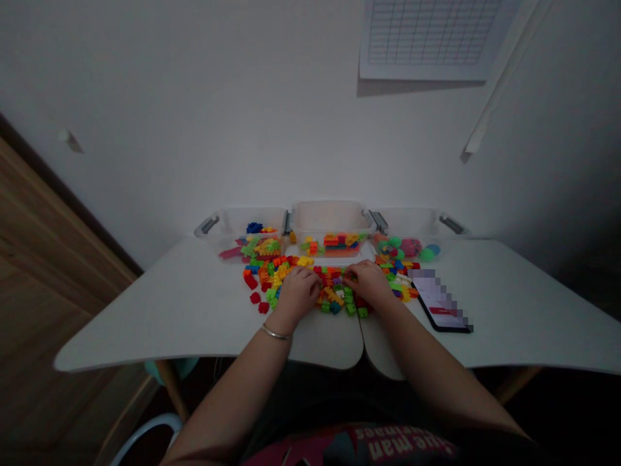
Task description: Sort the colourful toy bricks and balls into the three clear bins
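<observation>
A pile of small coloured toy building bricks (334,296) lies spread on the white table in front of me. My left hand (299,291) is over the left-middle of the pile with its fingers curled inward; whatever they hold is hidden. Over the right part, my right hand (369,281) has its fingers bent together at the bricks, and I cannot make out what is between them. The two hands are a short way apart, with red, orange and green bricks between them. A few red bricks (255,298) lie loose at the pile's left edge.
Behind the pile stand three clear plastic boxes: a left box (233,220) with bricks, a middle box (334,223) with bricks, and a right box (412,220) with round coloured pieces. A phone (441,310) lies at the right. A seam (361,336) splits the table (169,310).
</observation>
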`<state>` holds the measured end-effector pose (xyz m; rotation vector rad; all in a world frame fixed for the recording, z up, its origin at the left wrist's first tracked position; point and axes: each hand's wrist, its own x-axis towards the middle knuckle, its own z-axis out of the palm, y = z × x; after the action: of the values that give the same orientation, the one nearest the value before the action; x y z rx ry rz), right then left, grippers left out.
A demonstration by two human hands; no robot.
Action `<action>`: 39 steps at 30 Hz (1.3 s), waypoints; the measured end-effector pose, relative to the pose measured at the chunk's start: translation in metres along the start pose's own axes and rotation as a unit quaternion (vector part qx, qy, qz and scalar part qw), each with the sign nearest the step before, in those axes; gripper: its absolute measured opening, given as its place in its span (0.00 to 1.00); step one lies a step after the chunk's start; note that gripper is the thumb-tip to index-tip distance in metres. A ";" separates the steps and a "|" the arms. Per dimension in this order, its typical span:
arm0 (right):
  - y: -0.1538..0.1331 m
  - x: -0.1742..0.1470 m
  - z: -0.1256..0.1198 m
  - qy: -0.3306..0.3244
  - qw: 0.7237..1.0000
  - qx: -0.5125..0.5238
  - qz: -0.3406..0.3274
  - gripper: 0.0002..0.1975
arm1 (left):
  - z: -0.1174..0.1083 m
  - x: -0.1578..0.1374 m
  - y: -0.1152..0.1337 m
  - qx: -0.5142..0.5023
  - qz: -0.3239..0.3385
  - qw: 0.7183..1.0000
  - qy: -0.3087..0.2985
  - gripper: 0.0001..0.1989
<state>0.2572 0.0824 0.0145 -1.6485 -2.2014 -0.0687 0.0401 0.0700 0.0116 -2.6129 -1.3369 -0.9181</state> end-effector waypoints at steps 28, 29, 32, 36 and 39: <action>-0.040 -0.001 0.011 0.024 0.858 0.513 0.022 0.11 | -0.005 0.001 0.003 -0.039 0.019 0.999 0.032 0.12; -0.043 -0.001 0.012 0.015 0.849 0.527 0.023 0.11 | -0.006 0.001 0.003 -0.033 0.022 0.999 0.031 0.10; -0.048 0.001 0.016 -0.002 0.818 0.574 0.030 0.12 | -0.007 0.000 0.003 -0.012 0.015 0.999 0.045 0.09; -0.049 0.002 0.017 -0.015 0.797 0.603 0.025 0.14 | -0.006 0.000 0.002 0.004 0.004 0.999 0.052 0.09; -0.048 0.001 0.015 -0.021 0.802 0.597 0.018 0.14 | -0.005 0.000 0.002 0.013 -0.010 0.999 0.042 0.08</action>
<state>0.2081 0.0724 0.0100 -0.8989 -1.5489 1.1293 0.0393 0.0676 0.0158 -2.5161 -1.3466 -0.9936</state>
